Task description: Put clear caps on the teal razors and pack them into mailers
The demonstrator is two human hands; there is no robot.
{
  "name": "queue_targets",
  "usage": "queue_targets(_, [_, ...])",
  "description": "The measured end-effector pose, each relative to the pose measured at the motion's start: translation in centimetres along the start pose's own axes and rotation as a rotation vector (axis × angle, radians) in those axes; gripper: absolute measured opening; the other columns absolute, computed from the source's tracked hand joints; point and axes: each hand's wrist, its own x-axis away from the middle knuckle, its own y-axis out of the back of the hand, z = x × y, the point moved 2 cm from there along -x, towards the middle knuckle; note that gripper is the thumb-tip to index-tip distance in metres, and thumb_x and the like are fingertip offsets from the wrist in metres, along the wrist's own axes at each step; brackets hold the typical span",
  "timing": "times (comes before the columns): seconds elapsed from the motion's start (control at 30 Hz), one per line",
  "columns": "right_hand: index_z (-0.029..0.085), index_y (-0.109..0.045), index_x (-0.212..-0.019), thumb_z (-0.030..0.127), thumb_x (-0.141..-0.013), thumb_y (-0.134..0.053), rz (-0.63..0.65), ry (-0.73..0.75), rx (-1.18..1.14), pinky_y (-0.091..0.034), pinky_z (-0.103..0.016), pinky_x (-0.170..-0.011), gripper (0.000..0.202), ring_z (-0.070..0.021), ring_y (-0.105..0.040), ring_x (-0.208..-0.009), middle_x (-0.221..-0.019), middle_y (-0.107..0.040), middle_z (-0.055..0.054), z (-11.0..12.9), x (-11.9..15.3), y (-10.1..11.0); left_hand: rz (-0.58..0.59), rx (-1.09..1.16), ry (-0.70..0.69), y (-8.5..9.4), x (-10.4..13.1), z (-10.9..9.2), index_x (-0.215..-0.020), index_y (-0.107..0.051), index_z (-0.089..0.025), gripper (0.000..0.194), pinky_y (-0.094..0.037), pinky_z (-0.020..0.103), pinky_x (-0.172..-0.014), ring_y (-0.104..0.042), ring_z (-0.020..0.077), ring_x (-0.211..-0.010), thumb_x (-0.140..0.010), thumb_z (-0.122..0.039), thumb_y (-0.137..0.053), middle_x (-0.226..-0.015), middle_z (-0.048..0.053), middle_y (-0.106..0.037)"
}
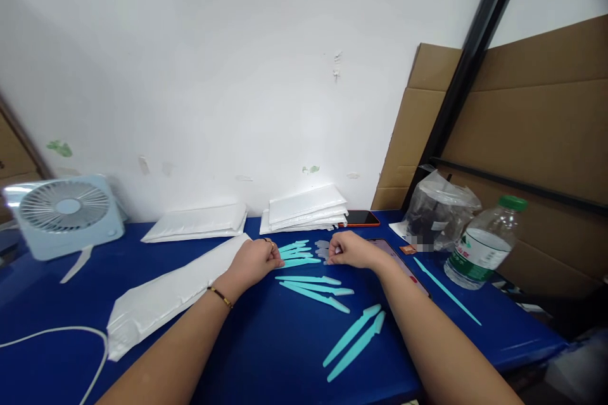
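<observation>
My left hand [254, 261] is closed, thumb and fingers pinched at the end of a slim turquoise eyebrow razor [301, 262]. Several more turquoise razors fan out just beyond those fingertips. Close to the fan lie several small translucent plastic pieces [323, 248]. My right hand [349, 249] is closed in a pinch beside these pieces; what its fingertips hold is hidden. In front of the hands, three razors [316, 291] lie spread on the blue table [266, 348]. Nearer to me are two more razors [354, 342] side by side. A long white packet [166, 291] runs under my left wrist.
White padded packets are stacked along the wall, one pile [194, 223] left and another [306, 207] centre. A light-blue fan [66, 215] and white cable [97, 331] are at left. Rightward are phones [363, 219], a single turquoise stick [446, 291], a plastic bag [434, 209] and a green-capped bottle [487, 247].
</observation>
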Motion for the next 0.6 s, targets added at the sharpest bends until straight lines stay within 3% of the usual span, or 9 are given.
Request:
queue_targets(0.07, [0.015, -0.066, -0.072, 0.030, -0.066, -0.066, -0.048, -0.062, -0.014, -0.037, -0.021, -0.054, 0.016, -0.0144, -0.057, -0.065, -0.072, -0.066, -0.003, -0.6, 0.1, 0.4, -0.043, 0.019, 0.023, 0.1, 0.0, 0.3, -0.077, -0.064, -0.023, 0.024, -0.036, 0.024, -0.062, -0.057, 0.0151, -0.071, -0.072, -0.046, -0.058, -0.079, -0.001, -0.064])
queue_targets(0.13, [0.016, -0.066, -0.074, 0.036, -0.065, -0.067, -0.018, -0.043, -0.027, -0.038, -0.021, -0.054, 0.022, -0.0146, -0.057, -0.066, -0.073, -0.066, -0.003, -0.5, 0.3, 0.5, -0.050, 0.054, -0.015, 0.1, 0.3, 0.0, -0.083, -0.065, -0.023, 0.029, -0.037, 0.024, -0.064, -0.058, 0.0158, -0.077, -0.070, -0.049, -0.059, -0.085, 0.000, -0.063])
queue_targets(0.3, [0.017, -0.069, -0.071, 0.040, -0.059, -0.071, 0.263, 0.087, 0.019, -0.035, -0.021, -0.051, 0.026, -0.0134, -0.054, -0.061, -0.067, -0.063, -0.001, 1.2, 0.8, -0.7, 0.066, 0.031, -0.162, -0.3, 1.0, -2.8, -0.079, -0.067, -0.025, 0.026, -0.037, 0.023, -0.066, -0.057, 0.0159, -0.077, -0.070, -0.048, -0.060, -0.082, 0.000, -0.062])
queue_targets(0.37, [0.016, -0.069, -0.071, 0.038, -0.060, -0.071, 0.297, 0.086, 0.029, -0.034, -0.020, -0.049, 0.025, -0.0122, -0.052, -0.058, -0.064, -0.061, -0.001, 1.7, 0.7, -1.1, 0.109, 0.042, -0.161, -0.6, 1.1, -3.4, -0.075, -0.067, -0.024, 0.021, -0.036, 0.023, -0.064, -0.057, 0.0149, -0.073, -0.071, -0.043, -0.061, -0.078, 0.000, -0.063])
queue_targets(0.47, [0.016, -0.068, -0.072, 0.036, -0.063, -0.070, 0.272, 0.088, 0.020, -0.034, -0.020, -0.050, 0.023, -0.0116, -0.051, -0.058, -0.066, -0.061, -0.001, 1.6, 0.5, -1.3, 0.136, 0.057, -0.140, -0.7, 1.0, -3.1, -0.069, -0.066, -0.022, 0.018, -0.035, 0.022, -0.061, -0.056, 0.0138, -0.069, -0.074, -0.037, -0.058, -0.074, 0.000, -0.064])
queue_targets(0.6, [0.015, -0.067, -0.071, 0.033, -0.063, -0.069, 0.138, -0.010, 0.004, -0.036, -0.021, -0.053, 0.020, -0.0132, -0.054, -0.063, -0.072, -0.064, -0.003, 0.3, 0.3, -0.3, 0.074, -0.021, -0.068, -0.2, 0.5, -1.2, -0.069, -0.066, -0.022, 0.016, -0.034, 0.023, -0.061, -0.056, 0.0139, -0.067, -0.072, -0.036, -0.059, -0.077, 0.000, -0.064])
